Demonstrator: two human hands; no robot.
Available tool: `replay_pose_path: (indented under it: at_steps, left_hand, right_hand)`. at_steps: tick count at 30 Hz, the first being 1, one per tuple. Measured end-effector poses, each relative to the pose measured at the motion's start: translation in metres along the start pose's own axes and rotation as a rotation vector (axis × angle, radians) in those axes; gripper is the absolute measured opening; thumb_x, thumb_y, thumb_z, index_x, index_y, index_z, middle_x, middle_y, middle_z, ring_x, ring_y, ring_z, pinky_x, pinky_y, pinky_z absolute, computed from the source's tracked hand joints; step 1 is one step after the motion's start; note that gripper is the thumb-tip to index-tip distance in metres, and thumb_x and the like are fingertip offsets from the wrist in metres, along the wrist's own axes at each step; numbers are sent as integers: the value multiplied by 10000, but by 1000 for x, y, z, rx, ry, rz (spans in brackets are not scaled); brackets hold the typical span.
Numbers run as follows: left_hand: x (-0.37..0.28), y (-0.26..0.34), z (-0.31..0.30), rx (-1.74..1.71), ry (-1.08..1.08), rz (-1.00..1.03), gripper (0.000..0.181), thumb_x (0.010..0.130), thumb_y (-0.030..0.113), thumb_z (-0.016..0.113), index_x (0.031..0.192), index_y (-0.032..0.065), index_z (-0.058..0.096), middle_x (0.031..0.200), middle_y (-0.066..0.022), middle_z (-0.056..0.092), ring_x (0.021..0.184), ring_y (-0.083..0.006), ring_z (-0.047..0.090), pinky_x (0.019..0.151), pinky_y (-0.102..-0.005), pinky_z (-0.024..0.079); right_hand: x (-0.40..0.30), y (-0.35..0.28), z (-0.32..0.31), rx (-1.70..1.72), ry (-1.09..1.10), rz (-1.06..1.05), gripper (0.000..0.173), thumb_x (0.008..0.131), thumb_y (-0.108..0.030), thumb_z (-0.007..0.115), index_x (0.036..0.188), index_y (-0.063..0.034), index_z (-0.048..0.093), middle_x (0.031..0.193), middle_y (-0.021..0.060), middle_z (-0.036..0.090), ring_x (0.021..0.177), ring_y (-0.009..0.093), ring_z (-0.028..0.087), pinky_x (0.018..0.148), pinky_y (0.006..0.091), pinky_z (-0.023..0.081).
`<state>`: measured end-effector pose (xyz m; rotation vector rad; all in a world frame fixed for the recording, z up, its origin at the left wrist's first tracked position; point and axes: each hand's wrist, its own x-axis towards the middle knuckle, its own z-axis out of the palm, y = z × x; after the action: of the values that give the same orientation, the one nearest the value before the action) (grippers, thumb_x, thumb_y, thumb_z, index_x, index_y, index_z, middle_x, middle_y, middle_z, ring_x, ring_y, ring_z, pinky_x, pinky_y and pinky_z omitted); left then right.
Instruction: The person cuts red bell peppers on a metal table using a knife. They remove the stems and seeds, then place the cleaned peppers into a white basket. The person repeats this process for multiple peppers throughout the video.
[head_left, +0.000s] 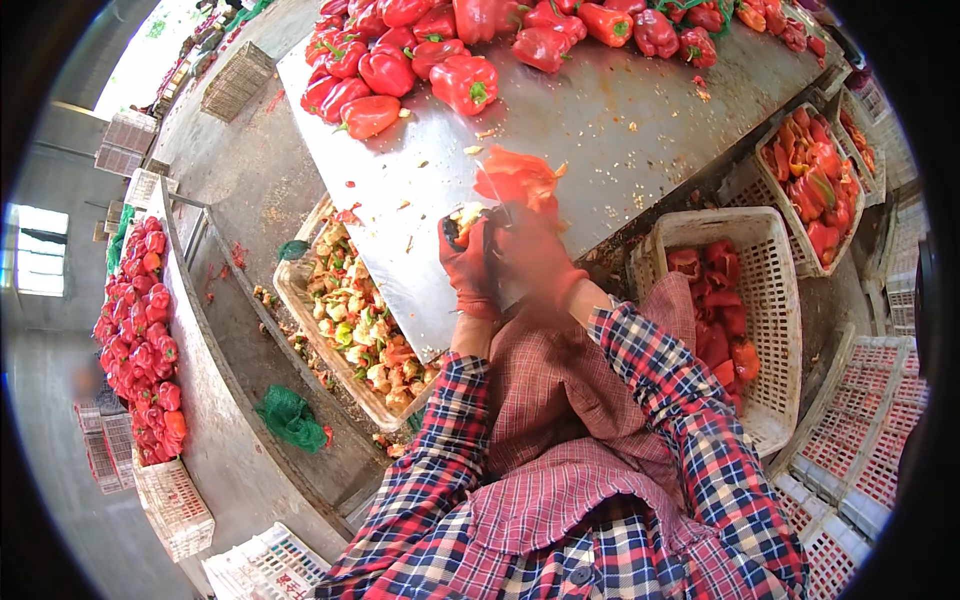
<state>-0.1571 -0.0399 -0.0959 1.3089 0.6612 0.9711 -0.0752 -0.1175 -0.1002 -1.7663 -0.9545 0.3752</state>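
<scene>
Both of my hands wear red gloves with dark fingertips, over the near edge of a metal table (592, 135). My left hand (469, 262) is closed around a pale pepper core (468, 219). Beside it, my right hand (536, 251) is blurred by motion; a thin blade-like shape shows near its fingers, but its grip is unclear. Just beyond the hands is an opened piece of red pepper (521, 176), partly blurred; whether it is held cannot be told. Whole red bell peppers (386, 69) are heaped on the far part of the table, and small seeds and scraps are scattered over the metal.
Left of the table corner stands a crate of pepper cores (360, 322). At my right, a plastic crate (772, 300) holds opened red peppers (720, 315), with another full crate (817, 184) beyond. A green net (291, 418) lies on the floor. Peppers (146, 345) cover another table at left.
</scene>
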Motion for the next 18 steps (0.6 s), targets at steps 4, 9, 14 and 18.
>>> replay_pose_path:
  at_steps: [4,9,14,18]
  left_hand:
    - [15,-26,-11,11,-86,3,125,873,149,563,894,29,594,791,-50,602,749,-143,568,708,-283,472]
    - [64,-38,-59,-188,-206,-169,241,856,329,576,900,98,629,718,-11,586,617,-163,549,564,-298,443]
    - [63,46,-96,-471,-160,-396,423,835,366,639,1133,72,577,963,-122,596,717,-251,583,598,-353,479]
    - [48,44,-156,1259,256,303,742,740,260,752,1373,44,431,1301,-275,500,1101,-392,568,893,-422,505]
  right_hand:
    - [0,2,7,-125,30,-11,393,838,-309,556,1112,-28,575,972,221,651,970,392,608,879,417,450]
    - [-24,-34,-5,-155,-37,-186,268,843,-242,582,1032,-52,589,909,164,658,892,341,641,845,405,479]
    - [-16,1,-15,631,-177,-176,178,847,-80,573,1013,-17,589,856,95,645,748,211,663,632,330,544]
    - [-12,-8,-79,813,-327,282,216,827,-77,583,1027,1,613,788,57,634,568,139,590,496,264,500]
